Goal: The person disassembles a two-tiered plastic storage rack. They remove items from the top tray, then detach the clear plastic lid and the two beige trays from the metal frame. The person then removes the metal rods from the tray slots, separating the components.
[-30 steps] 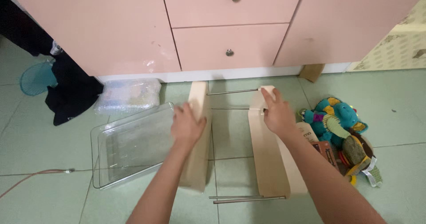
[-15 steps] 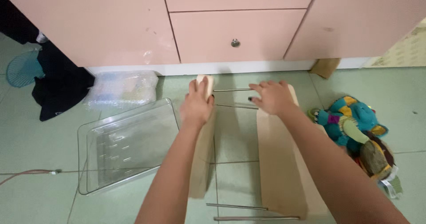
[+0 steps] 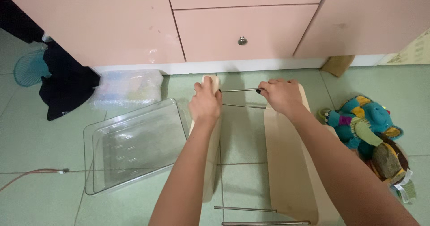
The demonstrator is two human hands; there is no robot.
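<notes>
On a green tiled floor, the left hand [image 3: 205, 103] grips a wooden panel [image 3: 210, 132] while the right hand [image 3: 281, 96] pinches a metal rod [image 3: 239, 90] against the opposite panel [image 3: 286, 163].

Clear plastic tray [image 3: 134, 147] on green floor tiles [image 3: 40, 141] at lower left, bubble-wrapped packet [image 3: 127, 88] above it, black cloth [image 3: 67, 89] and teal fan [image 3: 29, 68] upper left, pink cabinet drawers [image 3: 242, 31] along top, plush elephant [image 3: 365, 123] right

Both hands moved up to the far ends: left hand [image 3: 205, 103] atop pale wooden left side panel [image 3: 210, 154], right hand [image 3: 281, 95] now pinching thin metal rod [image 3: 239, 90].
</notes>
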